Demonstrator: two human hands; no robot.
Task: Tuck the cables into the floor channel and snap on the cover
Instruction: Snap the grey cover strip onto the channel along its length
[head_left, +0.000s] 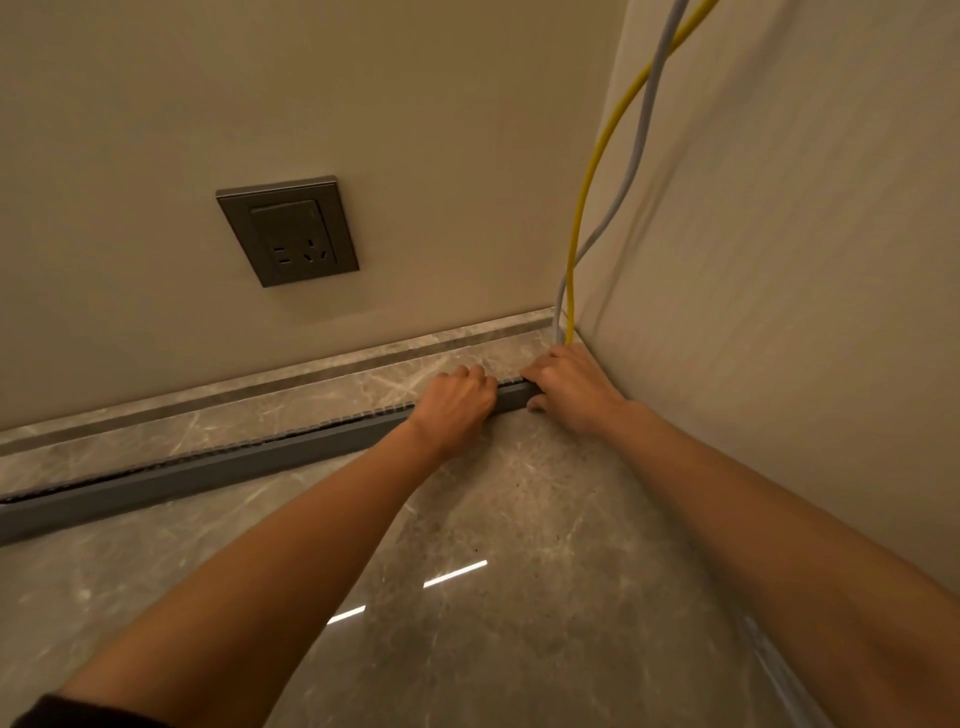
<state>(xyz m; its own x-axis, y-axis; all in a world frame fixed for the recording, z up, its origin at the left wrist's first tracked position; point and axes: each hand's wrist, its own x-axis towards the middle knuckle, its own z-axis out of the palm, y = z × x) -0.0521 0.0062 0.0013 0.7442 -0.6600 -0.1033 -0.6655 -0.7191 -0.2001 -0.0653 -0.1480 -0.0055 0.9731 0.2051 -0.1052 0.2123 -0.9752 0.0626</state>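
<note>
Right, channel (208, 475) runs along the marble floor (467, 519) near the back wall's skirting, long axis from lower left up to the corner at right, open top showing a toothed edge. No cover in view. Socket (287, 231) sits on the wall above, clear of the work. Left hand (457, 400) is curled over the channel near its corner end, fingers folded down onto the top edge. Right hand (569, 387) is just beside it at the very end, pressing down with the thumb on the near face; whether it pinches a cable I can't tell. Yellow cable (589, 197) and grey cable (644, 140) drop down the corner behind it. Probably still tucking: seat both cables flat at the corner bend first, then work leftwards.
</note>
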